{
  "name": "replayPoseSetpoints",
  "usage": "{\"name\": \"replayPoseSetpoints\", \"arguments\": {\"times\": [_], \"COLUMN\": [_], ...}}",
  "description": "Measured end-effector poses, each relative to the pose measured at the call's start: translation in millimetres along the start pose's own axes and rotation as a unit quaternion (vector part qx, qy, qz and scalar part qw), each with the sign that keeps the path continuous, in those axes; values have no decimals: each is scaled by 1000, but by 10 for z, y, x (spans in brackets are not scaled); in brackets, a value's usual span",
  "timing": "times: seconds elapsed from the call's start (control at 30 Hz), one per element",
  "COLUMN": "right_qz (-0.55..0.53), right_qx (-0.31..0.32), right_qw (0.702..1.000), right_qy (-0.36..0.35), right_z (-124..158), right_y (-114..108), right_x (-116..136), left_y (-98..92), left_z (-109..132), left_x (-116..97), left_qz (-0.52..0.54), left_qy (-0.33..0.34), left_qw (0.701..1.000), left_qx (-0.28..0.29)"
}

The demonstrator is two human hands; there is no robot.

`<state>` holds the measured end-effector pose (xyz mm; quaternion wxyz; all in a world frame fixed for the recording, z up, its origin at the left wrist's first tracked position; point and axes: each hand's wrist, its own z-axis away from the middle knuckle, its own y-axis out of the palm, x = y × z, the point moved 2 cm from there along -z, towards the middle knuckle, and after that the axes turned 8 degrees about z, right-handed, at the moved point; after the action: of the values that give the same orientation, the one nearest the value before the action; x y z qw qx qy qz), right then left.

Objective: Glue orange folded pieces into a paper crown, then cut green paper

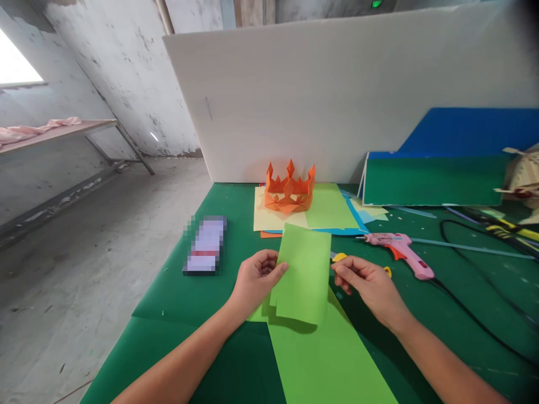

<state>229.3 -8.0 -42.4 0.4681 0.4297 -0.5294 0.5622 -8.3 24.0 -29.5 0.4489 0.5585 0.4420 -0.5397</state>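
Note:
A folded piece of light green paper (304, 275) is raised above the table, its layers slightly apart at the lower left. My left hand (257, 280) pinches its left edge, thumb in front. At the paper's right edge, my right hand (366, 283) has thumb and forefinger closed together on the border. Yellow-handled scissors (339, 257) seem to lie behind the right hand, mostly hidden by it. Beneath the folded piece, larger light green paper (332, 365) rests on the green table. An orange folded-paper crown (288, 202) stands farther back.
Paper sheets (332, 207) lie under the crown. To the right is a pink glue gun (400, 249) with a black cord. A blurred phone-like device (206, 245) lies left. White board (295, 95) walls off the back; a green panel (433, 179) leans there.

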Motion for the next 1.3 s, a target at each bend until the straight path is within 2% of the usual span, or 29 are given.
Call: {"name": "replayPoseSetpoints", "arguments": {"times": [0.2, 0.63, 0.93, 1.07, 1.2, 1.23, 1.3], "right_qz": [-9, -18, 28, -39, -83, -83, -88], "right_qx": [11, 36, 71, 66, 174, 189, 181], "right_qw": [999, 998, 996, 996, 981, 978, 977], "right_qy": [34, 39, -39, -53, -3, 24, 75], "right_z": [0, 14, 26, 15, 58, 78, 111], "right_y": [26, 26, 3, 60, 165, 182, 198], "right_x": [-17, -14, 14, 28, 5, -12, -44], "left_y": [56, 29, 46, 82, 163, 184, 221], "left_z": [33, 11, 26, 54, 102, 115, 139], "left_x": [15, 31, 41, 28, 25, 30, 41], "left_qz": [22, 58, 73, 87, 98, 99, 101], "left_qy": [-11, -36, -46, -58, -77, -79, -83], "left_qw": [999, 998, 996, 994, 992, 991, 990], "left_qx": [22, -2, 1, 8, 31, 34, 42]}}
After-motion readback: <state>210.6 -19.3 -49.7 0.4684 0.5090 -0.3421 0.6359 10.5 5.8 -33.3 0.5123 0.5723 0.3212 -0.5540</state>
